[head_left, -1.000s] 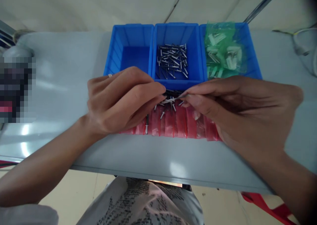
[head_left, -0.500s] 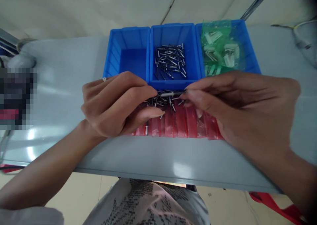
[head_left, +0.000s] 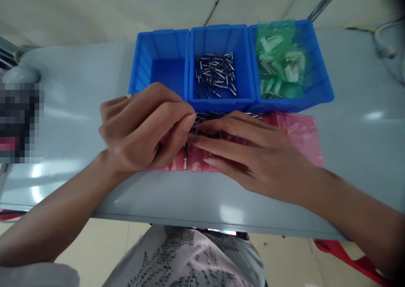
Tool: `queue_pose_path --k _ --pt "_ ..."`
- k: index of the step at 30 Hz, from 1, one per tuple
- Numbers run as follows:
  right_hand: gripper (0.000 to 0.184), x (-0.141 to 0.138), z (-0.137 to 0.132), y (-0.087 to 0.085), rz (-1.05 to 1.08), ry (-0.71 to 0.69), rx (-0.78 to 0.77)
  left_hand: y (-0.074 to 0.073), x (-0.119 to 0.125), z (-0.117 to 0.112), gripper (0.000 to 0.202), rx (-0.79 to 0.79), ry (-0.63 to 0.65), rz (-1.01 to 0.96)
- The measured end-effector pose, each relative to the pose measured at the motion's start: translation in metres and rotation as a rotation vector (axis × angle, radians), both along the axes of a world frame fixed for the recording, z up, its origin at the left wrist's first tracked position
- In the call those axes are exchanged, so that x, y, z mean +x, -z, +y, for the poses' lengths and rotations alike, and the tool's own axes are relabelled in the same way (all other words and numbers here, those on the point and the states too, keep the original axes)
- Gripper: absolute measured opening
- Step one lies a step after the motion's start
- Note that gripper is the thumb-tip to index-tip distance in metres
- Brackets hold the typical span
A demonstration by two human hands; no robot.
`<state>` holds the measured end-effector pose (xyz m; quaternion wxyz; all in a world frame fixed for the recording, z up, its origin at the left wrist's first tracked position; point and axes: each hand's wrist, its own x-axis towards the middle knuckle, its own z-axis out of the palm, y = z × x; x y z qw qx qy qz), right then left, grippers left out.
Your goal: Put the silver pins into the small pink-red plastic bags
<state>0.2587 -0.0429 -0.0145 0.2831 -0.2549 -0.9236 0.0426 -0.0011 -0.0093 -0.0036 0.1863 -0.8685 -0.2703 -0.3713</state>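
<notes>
At centre, loose rivets (head_left: 205, 116) along the pink plastic's (head_left: 302, 131) twelve-o'clock edge. Right hand (head_left: 253, 152), four o'clock, fingers spread over them; left hand (head_left: 145, 129), eight o'clock, thumb-forefinger pressed together, contents can't tell. Careless sweep could scatter rivets.

1. Blue bins (head_left: 163, 46): three in one row; the middle bin (head_left: 222, 106) has one neighbour at each side.
2. Metal pins (head_left: 217, 74): some dozens inside the middle bin, overlapping too much for exact count; more lie in front of it, partly hidden.
3. Green bags (head_left: 299, 38): at least one, right of the middle bin.
4. Pink bags (head_left: 303, 135): several, before the middle bin, number unclear.
5. Hands (head_left: 145, 131): two, before the middle bin.
</notes>
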Motion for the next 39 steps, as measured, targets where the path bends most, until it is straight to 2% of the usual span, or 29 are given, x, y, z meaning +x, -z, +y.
queue_pose_path --k 6,13,24,28,30,34,36,39 --pt "0.017 -0.005 0.001 0.008 -0.004 0.026 -0.065 0.001 0.002 0.0 0.014 -0.009 0.02 -0.015" --pt "0.016 -0.005 -0.001 0.006 0.022 0.006 -0.05 0.001 0.0 0.0 0.012 -0.018 -0.003 -0.006" --pt "0.008 -0.009 -0.004 -0.001 0.004 0.014 0.041 0.002 0.002 0.001 0.01 -0.007 0.011 0.005" --pt "0.017 -0.009 -0.005 -0.012 0.145 0.122 0.091 0.001 0.0 -0.001 0.011 -0.013 -0.004 0.016" --pt "0.017 -0.008 -0.006 -0.02 0.255 0.187 0.001 -0.001 -0.001 -0.002 0.016 -0.023 0.007 0.047" --pt "0.011 -0.006 -0.007 -0.03 0.486 0.292 -0.346 -0.005 -0.001 -0.004 0.031 -0.04 0.07 0.114" --pt "0.007 -0.006 -0.007 -0.028 0.582 0.327 -0.404 -0.006 -0.001 -0.005 0.032 -0.033 0.072 0.12" --pt "0.007 -0.009 -0.006 -0.023 0.706 0.301 -0.404 -0.007 -0.001 -0.005 0.022 -0.002 0.077 0.092"
